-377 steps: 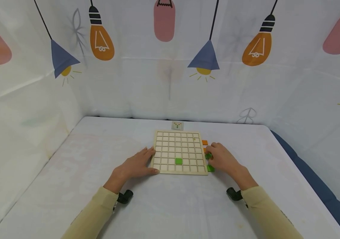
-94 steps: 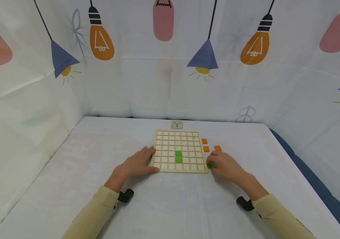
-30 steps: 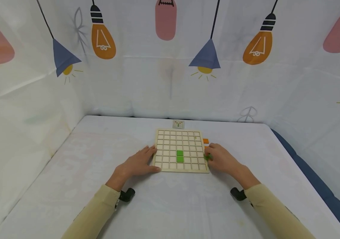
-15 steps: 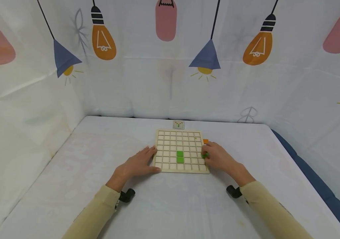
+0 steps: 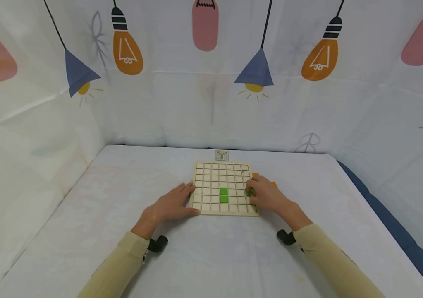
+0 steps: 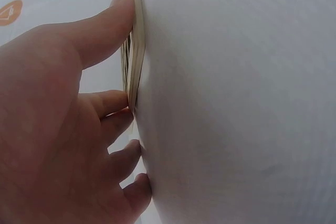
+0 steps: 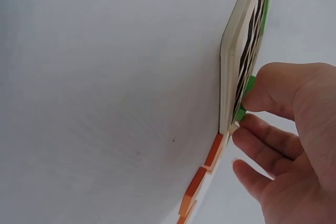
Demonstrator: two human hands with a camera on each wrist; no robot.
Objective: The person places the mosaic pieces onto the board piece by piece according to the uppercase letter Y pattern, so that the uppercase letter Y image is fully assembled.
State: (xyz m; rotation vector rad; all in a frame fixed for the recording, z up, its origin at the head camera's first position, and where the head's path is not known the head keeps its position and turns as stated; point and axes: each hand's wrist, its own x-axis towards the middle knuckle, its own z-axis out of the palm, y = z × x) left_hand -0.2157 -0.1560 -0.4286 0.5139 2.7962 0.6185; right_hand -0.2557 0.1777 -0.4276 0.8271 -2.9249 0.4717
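Note:
A pale wooden grid board (image 5: pixel 205 178) lies on the white table, with two green square tiles (image 5: pixel 224 195) seated one above the other in its cells. My left hand (image 5: pixel 170 203) rests against the board's left side; its thumb touches the near left corner and its fingers reach along the edge. Between thumb and fingertips my right hand (image 5: pixel 267 194) pinches another green tile (image 7: pixel 251 85), over the right-hand columns of the board. The right hand partly hides that tile in the head view.
Orange tiles (image 7: pixel 194 183) lie just off the board's right side, partly behind the right hand in the head view. A small patterned card (image 5: pixel 221 155) lies beyond the board's far edge. A white printed curtain (image 5: pixel 181 107) hangs behind the table (image 5: pixel 211 256).
Since about three seconds ago, my right hand has carried the green tile from the table beside the board leftward over its right columns. Earlier, a second green tile joined the first. The left hand stays.

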